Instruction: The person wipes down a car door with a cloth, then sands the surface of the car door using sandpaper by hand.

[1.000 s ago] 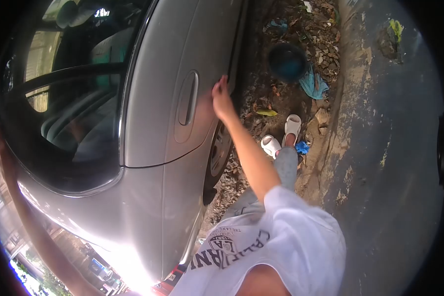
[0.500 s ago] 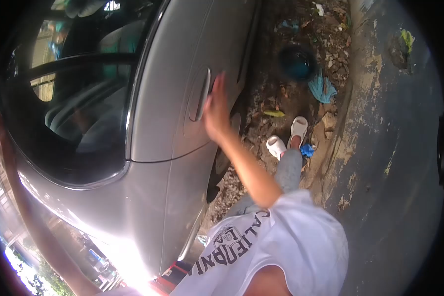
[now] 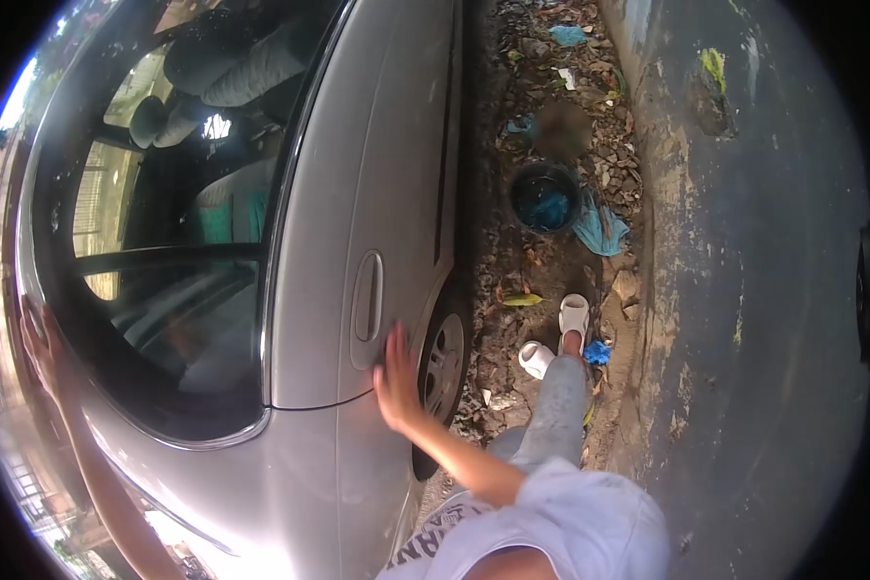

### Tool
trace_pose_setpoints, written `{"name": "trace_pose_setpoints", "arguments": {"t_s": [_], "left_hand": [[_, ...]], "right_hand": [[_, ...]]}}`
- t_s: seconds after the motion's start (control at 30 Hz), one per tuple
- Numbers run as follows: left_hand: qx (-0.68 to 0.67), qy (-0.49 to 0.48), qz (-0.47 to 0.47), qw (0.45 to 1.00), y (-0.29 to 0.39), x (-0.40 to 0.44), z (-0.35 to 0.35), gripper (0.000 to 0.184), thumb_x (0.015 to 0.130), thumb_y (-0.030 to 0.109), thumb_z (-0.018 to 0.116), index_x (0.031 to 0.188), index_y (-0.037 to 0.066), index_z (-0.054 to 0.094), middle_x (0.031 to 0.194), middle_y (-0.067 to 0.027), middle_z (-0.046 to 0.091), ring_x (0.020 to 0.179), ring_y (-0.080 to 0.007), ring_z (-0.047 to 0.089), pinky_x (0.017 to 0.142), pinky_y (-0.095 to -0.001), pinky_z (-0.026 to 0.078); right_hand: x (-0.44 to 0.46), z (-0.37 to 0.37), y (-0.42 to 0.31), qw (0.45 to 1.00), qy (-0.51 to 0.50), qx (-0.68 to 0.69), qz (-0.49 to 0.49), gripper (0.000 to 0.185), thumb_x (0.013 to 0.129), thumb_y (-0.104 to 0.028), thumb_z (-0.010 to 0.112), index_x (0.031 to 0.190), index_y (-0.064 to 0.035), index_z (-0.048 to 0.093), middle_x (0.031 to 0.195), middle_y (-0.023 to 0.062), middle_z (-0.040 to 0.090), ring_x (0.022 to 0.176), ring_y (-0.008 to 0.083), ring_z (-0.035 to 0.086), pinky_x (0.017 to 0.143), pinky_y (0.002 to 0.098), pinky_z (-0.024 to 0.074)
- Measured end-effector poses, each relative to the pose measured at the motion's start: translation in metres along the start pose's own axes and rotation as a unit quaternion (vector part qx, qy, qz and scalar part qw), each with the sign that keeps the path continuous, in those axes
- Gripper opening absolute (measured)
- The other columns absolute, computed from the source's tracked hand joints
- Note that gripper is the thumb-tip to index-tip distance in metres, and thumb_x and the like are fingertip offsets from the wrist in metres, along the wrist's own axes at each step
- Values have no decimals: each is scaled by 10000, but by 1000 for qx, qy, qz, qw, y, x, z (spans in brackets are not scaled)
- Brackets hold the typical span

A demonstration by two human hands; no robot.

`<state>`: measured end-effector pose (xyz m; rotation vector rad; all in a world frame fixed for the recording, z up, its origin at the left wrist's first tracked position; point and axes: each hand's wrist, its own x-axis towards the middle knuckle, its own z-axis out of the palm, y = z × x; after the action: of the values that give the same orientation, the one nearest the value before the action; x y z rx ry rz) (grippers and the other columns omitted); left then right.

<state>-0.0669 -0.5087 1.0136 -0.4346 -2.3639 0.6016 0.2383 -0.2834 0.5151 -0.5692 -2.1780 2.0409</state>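
Observation:
Beside me stands a silver-grey car (image 3: 309, 290) with dark side windows (image 3: 184, 338). My right hand (image 3: 396, 382) is at the side of the door, just past the rear end of the door handle (image 3: 369, 295), its fingers stretched out and holding nothing. Whether its palm touches the panel is hard to tell. Far to the left, my left hand (image 3: 43, 353) lies with fingers extended along the roof edge above the window. Nothing shows in its grip, though the lens edge distorts it.
A dark bucket (image 3: 544, 198) with something blue inside stands on the littered ground, a light-blue cloth (image 3: 601, 230) beside it. A weathered wall (image 3: 764, 319) runs along the right. The car's rear wheel (image 3: 443, 362) and my white slippers (image 3: 572, 314) are close by.
My view has shifted, so the car and ground appear lower. My right hand has moved from beside the door handle to just behind its rear end. My left hand remains at the roof edge.

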Motion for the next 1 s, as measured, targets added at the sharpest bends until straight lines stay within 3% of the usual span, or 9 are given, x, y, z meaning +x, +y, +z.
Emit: {"name": "trace_pose_setpoints", "arguments": {"t_s": [0.07,0.17,0.37,0.47,0.5,0.57,0.77,0.87,1.0], "left_hand": [[28,-7,11,1000,-6,-2,4,764,1006,615,412,1555,88,346,1614,-170,305,1509,-323,243,1224,-456,189],[-43,-10,-73,996,43,1,-17,749,1003,614,420,1558,116,354,1616,-143,315,1510,-315,243,1228,-459,177],[40,11,1,999,55,-6,-20,575,1051,479,422,1521,148,425,1583,-162,367,1493,-327,281,1214,-477,223],[66,41,52,996,157,-31,-26,414,1058,285,461,1440,137,519,1509,-185,455,1434,-375,371,1175,-489,310],[-211,15,29,977,218,-51,-12,431,984,196,564,1410,129,549,1513,-181,446,1417,-379,398,1159,-500,333],[-145,-170,197,955,336,-83,-12,578,822,102,713,1383,144,578,1588,-156,346,1473,-327,330,1174,-580,254],[-153,-202,304,918,474,-29,125,614,835,358,730,1413,228,570,1642,-142,246,1523,-330,212,1204,-593,166],[-146,-178,291,929,499,57,165,618,858,355,706,1443,236,546,1651,-140,225,1525,-336,206,1217,-564,157],[-156,-226,322,906,532,133,199,662,834,313,704,1468,244,524,1655,-158,210,1527,-346,200,1227,-532,152]], "right_hand": [[-44,5,9,998,-50,36,-23,750,1048,-453,330,1612,-81,5,1673,199,-37,1544,388,13,1203,619,97],[94,-26,28,998,1,45,49,719,1062,-482,217,1605,-60,6,1677,182,-30,1548,356,36,1210,598,116],[210,-29,18,991,117,59,-11,699,1058,-399,335,1607,-66,58,1686,145,8,1550,338,52,1210,597,128],[93,-17,18,998,42,44,-22,713,1053,-386,358,1606,-57,51,1686,149,13,1554,327,38,1209,594,134],[102,-18,25,998,47,42,-22,713,1053,-386,358,1606,-57,51,1686,149,13,1554,327,38,1209,594,134],[119,-15,51,997,48,64,2,703,1055,-364,359,1608,-60,48,1688,140,0,1554,325,31,1208,592,131],[251,-64,13,998,39,19,-35,734,1055,-372,349,1599,-33,-8,1672,202,-51,1550,353,1,1207,600,102],[165,-57,12,990,-37,28,-133,811,1017,-323,449,1600,-41,-40,1662,235,-61,1540,409,-16,1193,643,65],[243,-89,17,992,-52,-6,-117,842,995,-276,481,1597,-39,-58,1663,235,-61,1539,417,-11,1186,663,53]]}}
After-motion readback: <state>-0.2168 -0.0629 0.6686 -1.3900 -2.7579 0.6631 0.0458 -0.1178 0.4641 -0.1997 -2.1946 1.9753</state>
